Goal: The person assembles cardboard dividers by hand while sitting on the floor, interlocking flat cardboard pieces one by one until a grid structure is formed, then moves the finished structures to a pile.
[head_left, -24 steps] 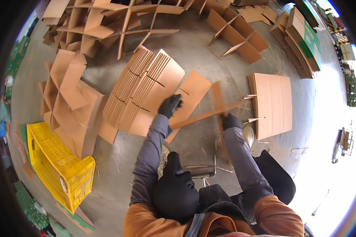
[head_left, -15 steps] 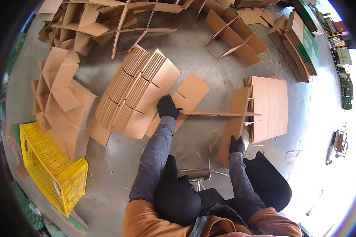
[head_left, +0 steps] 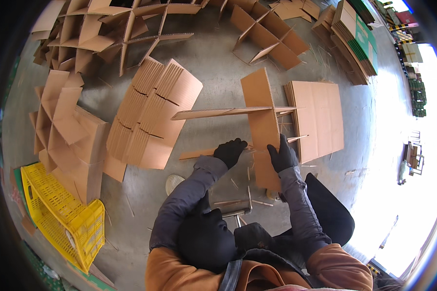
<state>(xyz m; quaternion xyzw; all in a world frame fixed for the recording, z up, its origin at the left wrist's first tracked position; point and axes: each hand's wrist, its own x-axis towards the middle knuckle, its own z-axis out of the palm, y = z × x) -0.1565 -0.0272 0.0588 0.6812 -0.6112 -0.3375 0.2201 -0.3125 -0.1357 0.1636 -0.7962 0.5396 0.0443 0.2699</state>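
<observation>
The right hand (head_left: pixel 283 155) holds in its grip a long, flat cardboard strip (head_left: pixel 264 130), crossed by a second strip (head_left: pixel 218 112), above the smooth grey floor (head_left: pixel 213 63). For the left hand (head_left: pixel 230 151), I cannot tell.

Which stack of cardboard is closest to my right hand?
The flat stack ahead and right of your right hand; the slotted stack and the others lie farther off.

two gloved hands (head_left: pixel 231 153) near the centre, two crossed cardboard strips (head_left: pixel 260 127) toward one o'clock, one yellow crate (head_left: pixel 60 194) at eight, one slotted stack (head_left: pixel 153 116) at ten, one plain stack (head_left: pixel 319 121) at three.
</observation>
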